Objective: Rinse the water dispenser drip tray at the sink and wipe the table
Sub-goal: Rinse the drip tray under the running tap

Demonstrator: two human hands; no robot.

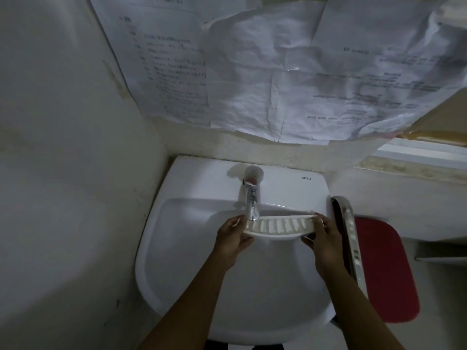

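1. We hold the white slotted drip tray (pixel 278 226) roughly level over the basin of the sink (pixel 161 248), its left end just under the spout of the faucet (pixel 252 198).
2. Our left hand (pixel 233 239) has its fingers clamped round the tray's left end, and our right hand (pixel 326 238) grips the right end likewise.
3. We judge this to be the rinse step, though we cannot tell whether water is running.
4. Next we would probably free one hand for the faucet lever, then pass the slots under the stream.
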